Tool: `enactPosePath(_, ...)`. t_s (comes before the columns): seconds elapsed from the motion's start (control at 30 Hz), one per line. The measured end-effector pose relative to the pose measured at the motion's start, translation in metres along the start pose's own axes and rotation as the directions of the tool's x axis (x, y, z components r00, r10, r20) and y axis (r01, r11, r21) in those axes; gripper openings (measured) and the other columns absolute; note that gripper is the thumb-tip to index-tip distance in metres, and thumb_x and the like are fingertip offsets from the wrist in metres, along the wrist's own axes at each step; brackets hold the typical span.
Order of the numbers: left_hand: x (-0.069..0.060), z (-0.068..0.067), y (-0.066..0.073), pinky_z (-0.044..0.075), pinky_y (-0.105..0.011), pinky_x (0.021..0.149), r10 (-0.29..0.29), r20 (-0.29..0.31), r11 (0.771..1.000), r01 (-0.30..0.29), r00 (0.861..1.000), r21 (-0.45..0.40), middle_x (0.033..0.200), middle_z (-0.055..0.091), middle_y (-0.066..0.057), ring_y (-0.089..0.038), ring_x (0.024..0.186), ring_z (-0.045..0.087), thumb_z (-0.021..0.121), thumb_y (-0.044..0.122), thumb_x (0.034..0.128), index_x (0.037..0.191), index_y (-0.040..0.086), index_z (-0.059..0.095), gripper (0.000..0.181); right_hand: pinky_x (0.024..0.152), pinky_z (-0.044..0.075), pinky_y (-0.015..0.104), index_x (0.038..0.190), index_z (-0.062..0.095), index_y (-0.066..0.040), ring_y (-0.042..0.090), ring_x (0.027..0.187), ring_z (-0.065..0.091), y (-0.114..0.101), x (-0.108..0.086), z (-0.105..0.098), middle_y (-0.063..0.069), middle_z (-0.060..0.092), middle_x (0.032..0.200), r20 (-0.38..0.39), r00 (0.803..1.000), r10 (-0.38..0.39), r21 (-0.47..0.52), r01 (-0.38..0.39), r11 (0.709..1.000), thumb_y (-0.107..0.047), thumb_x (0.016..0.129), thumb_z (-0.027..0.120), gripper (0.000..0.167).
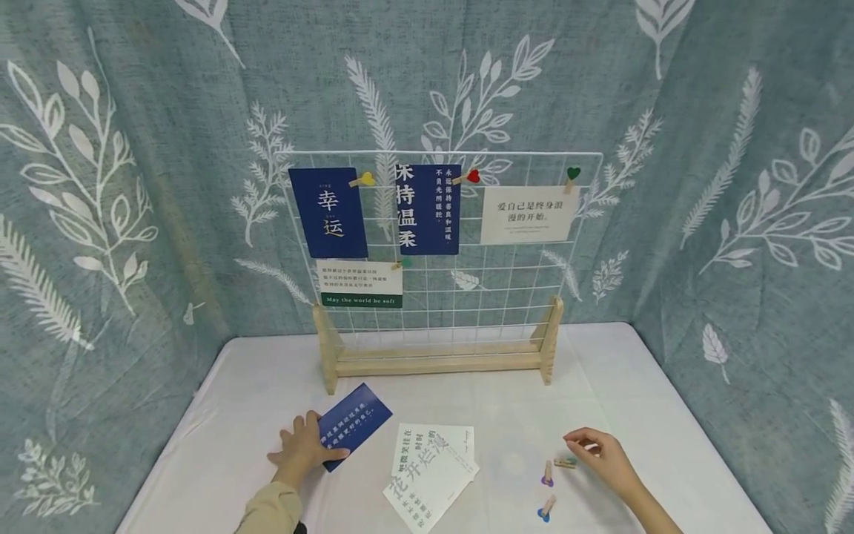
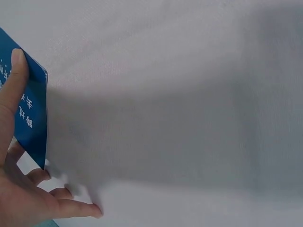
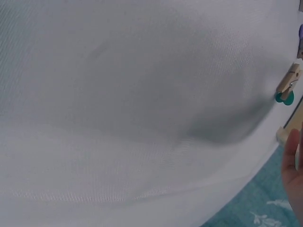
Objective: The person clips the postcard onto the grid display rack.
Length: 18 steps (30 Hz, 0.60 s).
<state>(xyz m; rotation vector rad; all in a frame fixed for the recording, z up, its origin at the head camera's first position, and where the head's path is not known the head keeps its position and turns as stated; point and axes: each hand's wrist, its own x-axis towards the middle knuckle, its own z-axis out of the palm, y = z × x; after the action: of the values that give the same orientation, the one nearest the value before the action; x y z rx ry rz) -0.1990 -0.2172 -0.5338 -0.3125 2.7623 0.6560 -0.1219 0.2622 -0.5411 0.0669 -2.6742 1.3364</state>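
At the left, the left hand [image 1: 302, 445] pinches the blue card [image 1: 356, 421] by its near end, thumb on top, the card's long axis slanting away rightward; past the white cards [image 1: 434, 471], the green-hearted clip [image 1: 563, 463] lies crosswise on the bench [image 1: 507, 404], just left of the right hand [image 1: 606, 457], much the nearer of the 2; that hand hangs loosely curled, apparently holding nothing.

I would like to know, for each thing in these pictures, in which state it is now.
Left hand: gripping the loose blue card, thumb on top
Loose blue card: held at its left end
Right hand: near the loose clips, nothing visibly held
White cards: overlapping on the table
Loose clips: lying on the table
Hung cards: clipped to the wire rack
Wire rack: standing upright
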Motion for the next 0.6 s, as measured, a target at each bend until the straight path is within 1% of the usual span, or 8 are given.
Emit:
enactPosePath(0.17,0.000,0.004,-0.001,0.015,-0.082,0.095,-0.003,-0.010,1.000,0.003,1.000,-0.017,0.141,0.022,-0.037,-0.065,0.129,0.013,0.084,0.037,0.0663,0.137,-0.006,0.026,0.101,0.061,0.050,0.019,0.088,0.070,-0.006,-0.006,0.072,0.053,0.001,0.000,0.001,0.008,0.069,0.086,-0.017,1.000,-0.016,-0.070,0.014,0.997,-0.002,0.083,0.066,0.007)
enactPosePath(0.23,-0.001,0.006,-0.001,0.015,-0.082,0.096,-0.004,-0.025,0.999,0.003,1.000,-0.033,0.142,0.021,-0.037,-0.066,0.129,0.012,0.083,0.036,0.0677,0.137,-0.005,0.026,0.099,0.061,0.050,0.020,0.088,0.069,-0.006,-0.006,0.073,0.054,0.002,0.001,0.001,0.008,0.069,0.087,-0.033,0.999,-0.023,-0.104,0.019,0.994,-0.001,0.082,0.067,0.008)
enactPosePath(0.33,-0.004,0.009,0.000,0.019,-0.081,0.095,0.002,-0.060,0.998,-0.007,0.998,-0.069,0.138,0.027,-0.036,-0.063,0.126,0.019,0.083,0.034,0.0680,0.137,-0.002,0.028,0.096,0.062,0.049,0.020,0.088,0.069,-0.006,-0.003,0.074,0.054,0.001,0.002,-0.001,0.008,0.069,0.089,-0.053,0.999,-0.013,-0.149,0.005,0.989,-0.001,0.081,0.068,0.009)
enactPosePath(0.4,-0.006,0.010,0.000,0.024,-0.079,0.093,0.010,-0.080,0.996,-0.018,0.997,-0.090,0.136,0.029,-0.035,-0.061,0.123,0.025,0.083,0.032,0.0677,0.137,-0.001,0.029,0.094,0.062,0.049,0.020,0.089,0.069,-0.006,0.000,0.075,0.056,0.002,0.003,-0.002,0.009,0.069,0.090,-0.051,0.999,0.003,-0.166,-0.012,0.986,-0.001,0.081,0.068,0.010)
enactPosePath(0.5,-0.011,0.010,0.000,0.031,-0.076,0.089,0.036,-0.110,0.992,-0.049,0.993,-0.116,0.135,0.030,-0.035,-0.059,0.118,0.032,0.083,0.027,0.0666,0.137,0.001,0.029,0.092,0.064,0.048,0.021,0.093,0.068,-0.004,0.008,0.078,0.058,0.001,0.002,-0.003,0.010,0.069,0.094,-0.007,0.999,0.032,-0.187,-0.032,0.982,-0.002,0.082,0.067,0.011)
enactPosePath(0.6,-0.017,0.010,0.001,0.039,-0.072,0.083,0.073,-0.143,0.989,-0.090,0.987,-0.121,0.133,0.028,-0.037,-0.060,0.113,0.038,0.083,0.021,0.0657,0.136,0.001,0.030,0.090,0.067,0.048,0.021,0.097,0.067,-0.004,0.013,0.081,0.059,0.002,0.000,-0.002,0.010,0.069,0.097,0.037,0.996,0.077,-0.195,-0.069,0.978,-0.003,0.083,0.067,0.014)
